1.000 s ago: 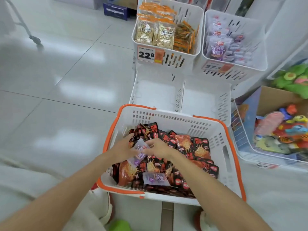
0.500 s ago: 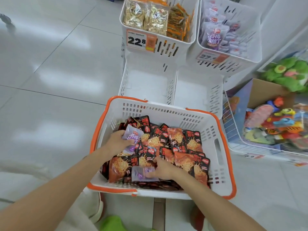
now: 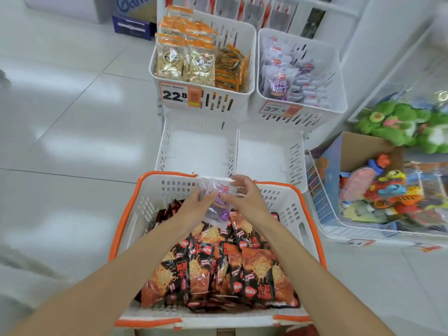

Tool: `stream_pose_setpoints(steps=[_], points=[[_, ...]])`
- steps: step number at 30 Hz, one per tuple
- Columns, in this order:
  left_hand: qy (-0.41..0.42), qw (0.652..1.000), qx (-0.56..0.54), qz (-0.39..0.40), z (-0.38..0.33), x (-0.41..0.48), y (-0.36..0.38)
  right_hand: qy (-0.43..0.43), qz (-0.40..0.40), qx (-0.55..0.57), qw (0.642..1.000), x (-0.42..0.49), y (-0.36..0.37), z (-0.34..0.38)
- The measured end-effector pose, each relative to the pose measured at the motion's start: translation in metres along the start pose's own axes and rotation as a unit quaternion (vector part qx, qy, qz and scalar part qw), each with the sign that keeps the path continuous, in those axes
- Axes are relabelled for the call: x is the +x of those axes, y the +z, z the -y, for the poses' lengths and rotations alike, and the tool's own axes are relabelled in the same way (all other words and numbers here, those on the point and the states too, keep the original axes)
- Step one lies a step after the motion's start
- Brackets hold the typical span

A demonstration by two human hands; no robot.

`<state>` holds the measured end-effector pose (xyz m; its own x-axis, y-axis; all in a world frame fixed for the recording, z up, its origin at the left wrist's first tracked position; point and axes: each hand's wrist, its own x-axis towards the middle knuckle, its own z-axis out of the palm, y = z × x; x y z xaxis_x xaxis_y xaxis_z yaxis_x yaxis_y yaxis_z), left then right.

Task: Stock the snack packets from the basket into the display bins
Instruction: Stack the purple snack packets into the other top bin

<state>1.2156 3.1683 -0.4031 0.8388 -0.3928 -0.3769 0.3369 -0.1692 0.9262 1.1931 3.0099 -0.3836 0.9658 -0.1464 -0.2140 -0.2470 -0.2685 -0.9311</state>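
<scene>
Reaching forward over the basket (image 3: 167,174) with both bare forearms converging; gripping a purple packet (image 3: 220,205) between left hand (image 3: 195,206) and right hand (image 3: 246,198), held close together at the basket's far rim, fingers curled.

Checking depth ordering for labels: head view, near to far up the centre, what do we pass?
basket near rim → red-and-black packets → left hand and right hand holding purple packets → empty lower bins → stocked upper bins
</scene>
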Motion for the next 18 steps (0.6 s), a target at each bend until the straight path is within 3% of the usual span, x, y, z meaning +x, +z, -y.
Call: stream_pose_setpoints(steps=[4,10,13,15,18], points=[[0.062,0.997,-0.036,0.013,-0.075,0.027,0.027,0.019,-0.015,0.002,1.0,0.024,-0.031,0.035],[0.197,0.98,-0.013,-0.024,-0.186,0.072,0.067,-0.05,-0.02,0.199,0.979,0.072,-0.109,0.091],[0.25,0.966,0.064,-0.005,-0.225,0.108,0.08,-0.088,-0.035,0.205,0.974,0.093,-0.152,0.116],[0.311,0.934,0.173,-0.039,-0.247,0.135,0.085,-0.101,-0.093,0.192,0.972,0.108,-0.18,0.127],[0.371,0.845,0.362,-0.135,-0.267,0.174,0.082,-0.114,-0.178,0.159,0.964,0.14,-0.223,0.136]])
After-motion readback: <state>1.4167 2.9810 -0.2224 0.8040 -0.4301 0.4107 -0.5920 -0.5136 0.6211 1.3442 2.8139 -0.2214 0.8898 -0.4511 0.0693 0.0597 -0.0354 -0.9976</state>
